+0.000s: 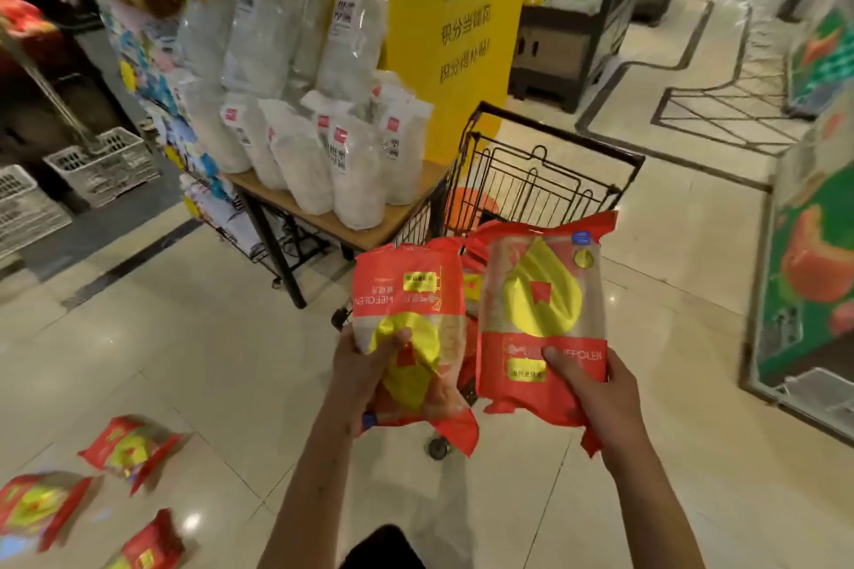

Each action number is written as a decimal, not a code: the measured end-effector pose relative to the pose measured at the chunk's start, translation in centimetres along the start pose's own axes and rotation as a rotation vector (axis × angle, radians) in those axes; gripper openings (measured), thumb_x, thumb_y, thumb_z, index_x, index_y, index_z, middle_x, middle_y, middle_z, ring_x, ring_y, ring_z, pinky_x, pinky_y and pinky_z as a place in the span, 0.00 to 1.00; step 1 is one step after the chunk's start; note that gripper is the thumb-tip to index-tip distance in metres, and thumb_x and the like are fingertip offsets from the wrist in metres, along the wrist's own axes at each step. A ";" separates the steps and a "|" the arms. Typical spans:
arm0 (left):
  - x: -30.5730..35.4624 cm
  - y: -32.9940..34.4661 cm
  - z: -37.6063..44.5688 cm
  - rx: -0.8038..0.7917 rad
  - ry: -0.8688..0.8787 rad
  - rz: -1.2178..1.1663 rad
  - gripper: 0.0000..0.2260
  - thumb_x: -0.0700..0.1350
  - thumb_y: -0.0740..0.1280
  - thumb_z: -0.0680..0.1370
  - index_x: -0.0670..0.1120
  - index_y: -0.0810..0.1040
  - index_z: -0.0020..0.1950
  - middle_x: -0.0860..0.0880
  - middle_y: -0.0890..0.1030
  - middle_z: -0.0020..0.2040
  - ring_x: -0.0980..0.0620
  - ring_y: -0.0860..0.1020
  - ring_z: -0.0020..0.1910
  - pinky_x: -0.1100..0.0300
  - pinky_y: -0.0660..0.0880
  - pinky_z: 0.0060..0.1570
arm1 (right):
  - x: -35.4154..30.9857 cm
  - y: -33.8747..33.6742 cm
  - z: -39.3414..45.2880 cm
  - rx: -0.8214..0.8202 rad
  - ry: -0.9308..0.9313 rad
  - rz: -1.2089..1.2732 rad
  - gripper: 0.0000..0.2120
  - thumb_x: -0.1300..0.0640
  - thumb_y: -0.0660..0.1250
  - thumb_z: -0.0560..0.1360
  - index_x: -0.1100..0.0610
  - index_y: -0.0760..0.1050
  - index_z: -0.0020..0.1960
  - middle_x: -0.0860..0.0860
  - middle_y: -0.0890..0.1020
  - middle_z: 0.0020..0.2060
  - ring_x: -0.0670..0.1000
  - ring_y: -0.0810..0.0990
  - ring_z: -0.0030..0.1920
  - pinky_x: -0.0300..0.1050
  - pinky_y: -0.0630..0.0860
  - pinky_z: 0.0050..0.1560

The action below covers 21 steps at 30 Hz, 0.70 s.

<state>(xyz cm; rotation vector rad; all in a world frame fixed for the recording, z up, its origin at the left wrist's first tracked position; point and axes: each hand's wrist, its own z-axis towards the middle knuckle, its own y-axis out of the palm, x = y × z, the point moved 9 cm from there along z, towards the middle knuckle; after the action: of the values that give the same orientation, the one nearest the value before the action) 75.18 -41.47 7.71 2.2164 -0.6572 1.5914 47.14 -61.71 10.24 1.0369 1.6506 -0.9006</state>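
The left hand [367, 365] grips one red packet [411, 286] by its near end, thumb on the front. The right hand [596, 388] clasps a second red packet [540, 291] the same way, the two packets side by side just before the wire cart [545, 166]. Neither is set down yet, and more loose packets [129, 448] lie on the floor, near left, so much work seems left. Both forearms reach forward, wrists raised.
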 end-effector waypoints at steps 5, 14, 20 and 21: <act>0.7 3.8 3.8 0.008 0.030 0.020 0.19 0.53 0.80 0.70 0.49 0.80 0.57 0.49 0.87 0.47 0.55 0.86 0.41 0.63 0.81 0.34 | 0.0 -0.3 6.3 -0.016 0.031 0.043 0.20 0.47 0.79 0.68 0.51 0.80 0.56 0.51 0.87 0.45 0.48 0.87 0.38 0.48 0.83 0.38; -0.8 11.9 16.0 -0.020 -0.070 -0.027 0.27 0.55 0.81 0.67 0.51 0.76 0.61 0.52 0.83 0.50 0.53 0.83 0.45 0.59 0.79 0.40 | -2.7 2.2 22.2 -0.135 0.055 -0.044 0.21 0.49 0.81 0.66 0.53 0.81 0.56 0.51 0.88 0.47 0.50 0.88 0.42 0.45 0.83 0.41; -5.1 13.2 19.1 0.126 -0.208 -0.174 0.25 0.53 0.82 0.68 0.51 0.79 0.61 0.48 0.87 0.50 0.47 0.87 0.46 0.47 0.84 0.47 | -3.8 5.7 30.6 -0.264 0.092 -0.150 0.26 0.49 0.83 0.64 0.54 0.80 0.59 0.52 0.88 0.49 0.52 0.88 0.45 0.46 0.84 0.41; -6.0 12.7 19.5 0.154 -0.229 -0.192 0.29 0.56 0.82 0.65 0.51 0.78 0.62 0.47 0.87 0.52 0.45 0.87 0.47 0.44 0.84 0.48 | -3.8 6.7 31.5 -0.294 0.092 -0.169 0.26 0.50 0.83 0.64 0.55 0.81 0.59 0.54 0.88 0.49 0.53 0.88 0.46 0.46 0.83 0.40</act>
<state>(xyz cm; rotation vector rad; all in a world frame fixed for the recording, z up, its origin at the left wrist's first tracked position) 82.08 -61.16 -4.14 2.5143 -0.3759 1.3468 64.50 -88.54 4.68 0.7557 1.9033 -0.6981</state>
